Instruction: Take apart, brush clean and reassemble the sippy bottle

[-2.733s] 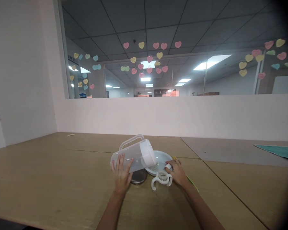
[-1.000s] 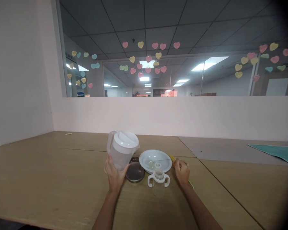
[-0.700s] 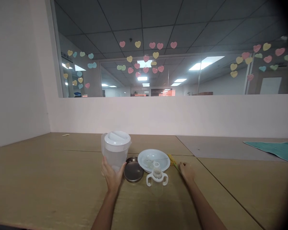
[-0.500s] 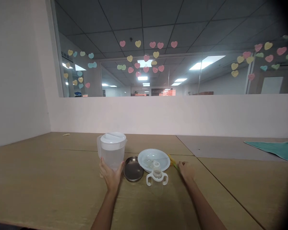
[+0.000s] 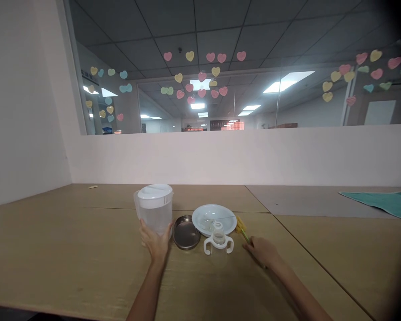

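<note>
Left hand [image 5: 156,244] grips upright pitcher [image 5: 156,215], nine o'clock of bowl [image 5: 195,218]; right hand [image 5: 264,251] pinches yellow-headed stem [image 5: 243,232], four o'clock. Step looks like holding both; moving either calls for steady fingers.

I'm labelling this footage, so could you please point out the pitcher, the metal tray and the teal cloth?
Pitcher [image 5: 157,216]: head view, on its translucent body.
Metal tray [image 5: 186,233]: head view, on its bare inner base.
Teal cloth [image 5: 386,202]: head view, on its visible middle.
</note>
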Available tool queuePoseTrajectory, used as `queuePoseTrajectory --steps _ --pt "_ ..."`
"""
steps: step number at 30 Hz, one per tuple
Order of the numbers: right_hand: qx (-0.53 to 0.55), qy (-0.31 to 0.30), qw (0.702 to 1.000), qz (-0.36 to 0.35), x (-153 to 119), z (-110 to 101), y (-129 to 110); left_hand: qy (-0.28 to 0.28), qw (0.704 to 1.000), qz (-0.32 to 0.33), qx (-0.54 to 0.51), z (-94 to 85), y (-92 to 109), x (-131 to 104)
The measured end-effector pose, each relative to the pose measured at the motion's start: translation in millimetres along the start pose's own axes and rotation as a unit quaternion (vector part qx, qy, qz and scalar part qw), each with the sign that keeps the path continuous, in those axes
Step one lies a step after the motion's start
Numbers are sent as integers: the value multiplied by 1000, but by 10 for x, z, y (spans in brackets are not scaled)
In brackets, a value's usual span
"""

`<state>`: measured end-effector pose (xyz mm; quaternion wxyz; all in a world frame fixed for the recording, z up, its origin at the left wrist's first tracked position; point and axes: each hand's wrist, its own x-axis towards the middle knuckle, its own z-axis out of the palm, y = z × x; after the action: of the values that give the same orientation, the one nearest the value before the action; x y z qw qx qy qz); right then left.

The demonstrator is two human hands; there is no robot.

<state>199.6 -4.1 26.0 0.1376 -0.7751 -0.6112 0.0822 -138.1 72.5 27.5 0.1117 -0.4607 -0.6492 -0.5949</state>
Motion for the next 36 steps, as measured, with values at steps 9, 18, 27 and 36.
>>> queuePoseTrajectory --steps 9,18,27,36 --pt "146 131 981 4 -79 -521 149 36 987 126 -91 -379 386 -161" --pt "562 108 802 -170 478 -98 -711 -395 877 244 -120 412 902 -183" --pt "548 173 804 -156 608 109 -555 -416 873 250 -54 567 769 -338" --pt "452 196 852 -174 596 127 -528 -459 845 271 -50 517 811 -325"
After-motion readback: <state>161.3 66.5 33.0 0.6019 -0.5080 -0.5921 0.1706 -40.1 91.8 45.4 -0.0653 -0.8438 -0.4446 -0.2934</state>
